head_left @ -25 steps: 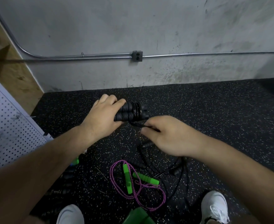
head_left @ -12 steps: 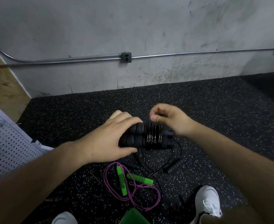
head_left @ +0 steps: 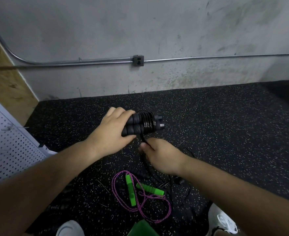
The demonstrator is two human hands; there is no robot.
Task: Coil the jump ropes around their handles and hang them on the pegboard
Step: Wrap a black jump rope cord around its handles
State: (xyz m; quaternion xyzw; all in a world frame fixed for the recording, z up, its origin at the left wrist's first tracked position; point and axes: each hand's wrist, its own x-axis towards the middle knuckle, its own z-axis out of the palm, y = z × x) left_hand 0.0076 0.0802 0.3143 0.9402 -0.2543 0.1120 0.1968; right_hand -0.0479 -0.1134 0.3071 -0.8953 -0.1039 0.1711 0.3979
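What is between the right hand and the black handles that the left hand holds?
In the head view, a short stretch of black rope runs from the coil on the black handles down to the right hand, which pinches it.

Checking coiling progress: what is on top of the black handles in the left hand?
Coils of black rope wrap the handles near one end; the left hand covers the other end, hiding anything there.

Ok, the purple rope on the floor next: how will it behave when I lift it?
Probably floppy: the purple rope lies in loose crossing loops, so it should dangle and may tangle. Its green handles look ridged, so likely grippy, and lie splayed, so one would swing if you lift the other.
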